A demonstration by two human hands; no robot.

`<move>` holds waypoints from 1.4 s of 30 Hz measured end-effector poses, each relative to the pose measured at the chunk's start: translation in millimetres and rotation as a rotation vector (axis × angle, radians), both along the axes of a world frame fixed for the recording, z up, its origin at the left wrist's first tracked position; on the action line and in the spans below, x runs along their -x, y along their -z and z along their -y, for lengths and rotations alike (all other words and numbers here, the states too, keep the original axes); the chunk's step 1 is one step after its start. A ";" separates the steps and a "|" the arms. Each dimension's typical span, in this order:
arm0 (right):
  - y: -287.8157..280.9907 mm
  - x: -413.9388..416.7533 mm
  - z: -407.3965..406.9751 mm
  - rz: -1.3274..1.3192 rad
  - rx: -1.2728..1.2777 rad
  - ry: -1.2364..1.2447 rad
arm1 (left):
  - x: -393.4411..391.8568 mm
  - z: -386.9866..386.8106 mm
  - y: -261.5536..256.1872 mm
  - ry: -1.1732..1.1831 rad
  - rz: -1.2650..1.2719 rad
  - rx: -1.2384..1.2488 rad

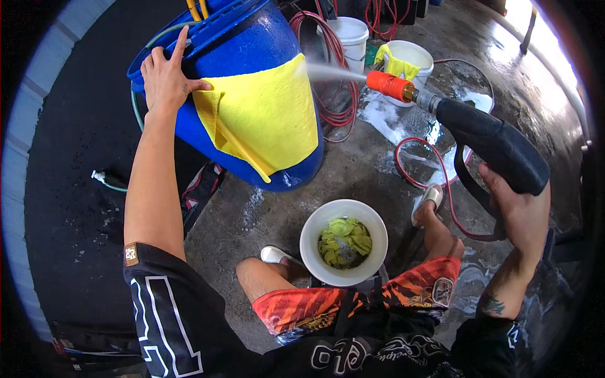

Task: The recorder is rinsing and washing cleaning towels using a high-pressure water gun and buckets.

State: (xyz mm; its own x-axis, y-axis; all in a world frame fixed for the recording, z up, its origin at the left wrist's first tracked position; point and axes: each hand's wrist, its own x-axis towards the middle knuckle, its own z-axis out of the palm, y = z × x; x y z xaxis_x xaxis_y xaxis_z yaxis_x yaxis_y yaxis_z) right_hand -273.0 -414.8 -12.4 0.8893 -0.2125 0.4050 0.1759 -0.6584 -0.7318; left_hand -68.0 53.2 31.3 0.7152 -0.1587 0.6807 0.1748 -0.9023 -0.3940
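A yellow cloth [264, 113] lies spread against the side of a blue plastic barrel [250, 42]. My left hand [165, 80] presses the cloth's upper left corner to the barrel with the thumb, its index finger stretched toward the rim. In my right hand [517, 208] is a black pressure washer gun [491, 137] with an orange nozzle [390, 86]. A white spray runs from the nozzle to the cloth's upper right edge. Between my knees stands a white bucket [307, 243] with wet yellow-green cloths [345, 238] in it.
Two white buckets stand behind, one lidded [347, 30], the other [425, 71] with a yellow cloth [401, 66] over its rim. Coiled red hoses [350, 104] lie beside the barrel. A red hose [446, 189] crosses the wet, foamy concrete floor near my foot. A bottle [99, 176] is at left.
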 end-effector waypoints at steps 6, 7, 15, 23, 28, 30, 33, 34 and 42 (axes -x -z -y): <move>4.5 -22.2 -4.8 0.049 -0.097 -0.146 | 1.6 3.4 -2.7 -0.033 -0.034 0.023; 6.7 -25.2 -5.2 0.047 -0.097 -0.144 | 1.5 4.1 -3.5 -0.045 -0.058 0.043; 26.0 -38.8 -11.6 -0.172 -0.001 -0.219 | -0.7 2.2 -2.4 -0.023 -0.048 0.043; 47.9 -45.1 -16.6 -0.293 0.018 -0.257 | -1.2 0.0 -0.8 -0.012 -0.028 0.035; 55.8 -47.9 -19.9 -0.350 0.040 -0.280 | 0.1 0.9 -0.7 -0.051 -0.027 0.016; 62.3 -48.5 -19.5 -0.315 0.053 -0.288 | -0.5 1.6 -0.3 -0.045 -0.018 0.014; 70.2 -49.6 -15.6 -0.355 0.057 -0.271 | -2.1 1.0 0.2 -0.032 0.000 0.010; 72.2 -50.0 -14.6 -0.398 0.088 -0.265 | -2.6 0.7 0.6 -0.026 0.008 0.006; 75.1 -42.2 -22.6 -0.525 0.039 -0.266 | -2.9 -3.7 2.9 -0.018 0.013 0.001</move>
State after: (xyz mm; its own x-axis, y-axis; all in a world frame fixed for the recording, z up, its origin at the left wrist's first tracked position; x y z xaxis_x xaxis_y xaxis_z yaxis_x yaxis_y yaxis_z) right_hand -230.8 -392.2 -87.6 0.9936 0.0519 -0.1006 -0.0401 -0.6696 -0.7417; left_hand -65.1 57.0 28.4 0.7092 -0.1449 0.6899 0.1960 -0.8995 -0.3905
